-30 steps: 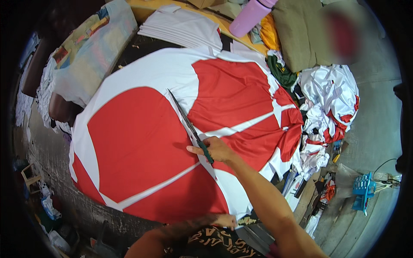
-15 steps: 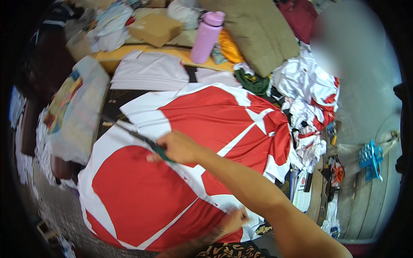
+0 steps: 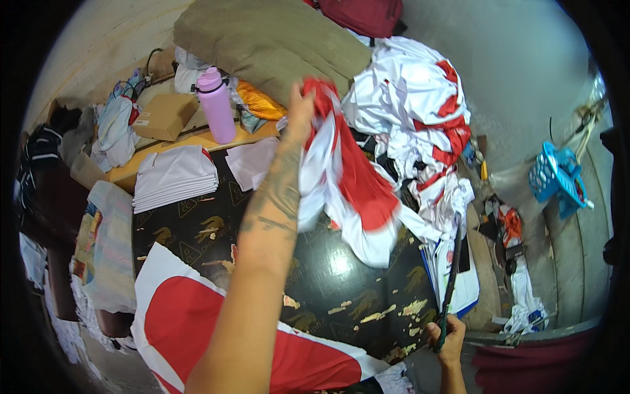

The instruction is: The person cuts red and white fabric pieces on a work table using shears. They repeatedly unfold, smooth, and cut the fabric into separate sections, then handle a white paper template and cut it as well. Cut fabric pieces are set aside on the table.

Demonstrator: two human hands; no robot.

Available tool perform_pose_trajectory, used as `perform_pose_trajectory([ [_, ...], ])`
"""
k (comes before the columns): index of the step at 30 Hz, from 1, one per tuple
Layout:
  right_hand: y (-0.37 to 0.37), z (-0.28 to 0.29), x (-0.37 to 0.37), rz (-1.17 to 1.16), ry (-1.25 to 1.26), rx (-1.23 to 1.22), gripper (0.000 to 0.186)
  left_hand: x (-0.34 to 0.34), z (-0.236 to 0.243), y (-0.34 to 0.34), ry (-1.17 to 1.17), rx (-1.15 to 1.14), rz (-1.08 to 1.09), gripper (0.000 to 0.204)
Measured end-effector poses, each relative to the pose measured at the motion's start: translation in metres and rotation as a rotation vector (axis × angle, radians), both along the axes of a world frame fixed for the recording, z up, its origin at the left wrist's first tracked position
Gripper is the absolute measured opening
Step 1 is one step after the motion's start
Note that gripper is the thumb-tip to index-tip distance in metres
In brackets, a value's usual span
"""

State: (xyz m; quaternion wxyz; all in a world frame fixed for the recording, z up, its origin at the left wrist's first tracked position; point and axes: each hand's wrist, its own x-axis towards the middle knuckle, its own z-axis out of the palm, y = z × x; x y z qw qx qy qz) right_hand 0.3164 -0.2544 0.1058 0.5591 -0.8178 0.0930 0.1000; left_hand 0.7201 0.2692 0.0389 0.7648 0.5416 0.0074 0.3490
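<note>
My left hand (image 3: 300, 108), at the end of my tattooed forearm, grips a red and white fabric piece (image 3: 364, 200) and holds it up, bunched at the top, its lower part hanging over the dark table (image 3: 341, 299). At the lower right, my right hand (image 3: 451, 338) is closed on the green handle of long scissors (image 3: 451, 282), whose blades point away from me. Another red and white piece (image 3: 177, 308) lies at the near left of the table, partly hidden behind my left forearm. A heaped pile of red and white cloth (image 3: 403, 92) is beside the raised piece.
Folded white fabric (image 3: 172, 177) lies at the back left. A pink bottle (image 3: 216, 108) and cardboard box (image 3: 164, 118) stand on a yellow ledge. An olive cushion (image 3: 262, 36) is behind them. A blue plastic basket (image 3: 551, 174) is at the right, a plastic-covered bundle (image 3: 108, 243) at the left.
My left hand has lifted a fabric piece up and away from me, uncovering the dark tabletop. My right hand has moved the scissors from over the fabric to the lower right.
</note>
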Motion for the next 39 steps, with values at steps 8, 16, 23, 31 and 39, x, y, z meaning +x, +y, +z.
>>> perform_pose_trajectory([
  [8,-0.102,-0.104,0.01,0.275,-0.129,-0.554,0.028,-0.4,-0.061,-0.115,0.706,0.977,0.464,0.099],
  [16,-0.161,-0.17,0.011,0.316,-0.225,-0.832,0.032,-0.58,-0.114,-0.296,1.488,1.067,0.391,0.139],
  [23,-0.084,-0.139,-0.033,0.424,-0.481,-0.708,0.056,-0.542,-0.144,-0.173,1.008,1.152,0.696,0.115],
  [31,0.059,-0.201,-0.073,1.219,-0.512,-0.854,0.084,-0.711,-0.148,-0.007,2.019,0.651,1.01,0.124],
  [39,0.093,-0.132,0.144,0.844,-0.77,-0.994,0.071,-0.556,-0.128,0.132,1.377,1.093,0.639,0.118],
])
